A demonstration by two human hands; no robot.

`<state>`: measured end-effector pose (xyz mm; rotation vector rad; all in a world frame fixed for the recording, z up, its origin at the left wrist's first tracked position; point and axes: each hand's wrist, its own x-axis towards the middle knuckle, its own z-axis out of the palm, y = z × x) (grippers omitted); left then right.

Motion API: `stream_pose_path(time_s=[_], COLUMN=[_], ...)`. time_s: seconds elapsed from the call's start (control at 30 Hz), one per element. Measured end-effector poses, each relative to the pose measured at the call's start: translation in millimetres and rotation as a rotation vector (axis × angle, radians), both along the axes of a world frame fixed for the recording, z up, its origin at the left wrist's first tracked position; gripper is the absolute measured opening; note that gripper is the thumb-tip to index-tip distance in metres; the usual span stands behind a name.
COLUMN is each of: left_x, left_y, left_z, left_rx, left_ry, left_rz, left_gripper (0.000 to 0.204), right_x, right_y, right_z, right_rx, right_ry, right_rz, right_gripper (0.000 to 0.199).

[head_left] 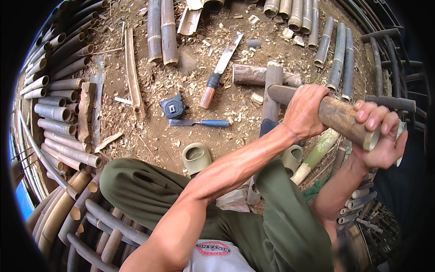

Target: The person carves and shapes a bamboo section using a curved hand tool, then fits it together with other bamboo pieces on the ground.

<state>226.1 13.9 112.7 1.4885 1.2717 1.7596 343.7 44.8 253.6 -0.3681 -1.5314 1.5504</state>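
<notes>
A length of brown bamboo (pixel 346 120) is held slanting above the ground at my right. My left hand (pixel 306 111) wraps around its middle, and a darker rounded end (pixel 278 94) sticks out past the knuckles. Around the near, cut-open end, my right hand (pixel 380 136) curls its fingers over the rim. Whether the dark end and the brown part are one piece, I cannot tell, since my left hand covers the join. Below the dark end stands a bamboo post (pixel 272 97), close to a short log (pixel 249 75) lying on the soil.
On the chip-strewn dirt lie a large knife (pixel 224 61), a black tape measure (pixel 173 108) and a blue-handled chisel (pixel 199 123). Split bamboo (pixel 132 75) lies left of them. Bamboo tubes are stacked at the left (pixel 54 113) and lined up at the back (pixel 297 16).
</notes>
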Motion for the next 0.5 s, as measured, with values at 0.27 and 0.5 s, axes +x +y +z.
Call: stream_pose_path(time_s=[0.27, 0.5], left_x=[-1, 1], left_y=[-19, -35], left_z=[0, 21], left_rx=[0.031, 0.123], left_ry=[-0.04, -0.012], left_rz=[0.049, -0.078], left_gripper=[0.056, 0.053], right_x=[-3, 47], right_y=[-24, -57], right_z=[-2, 24], right_rx=[0.058, 0.282], right_ry=[-0.062, -0.156], right_rz=[0.014, -0.115], right_gripper=[0.039, 0.035])
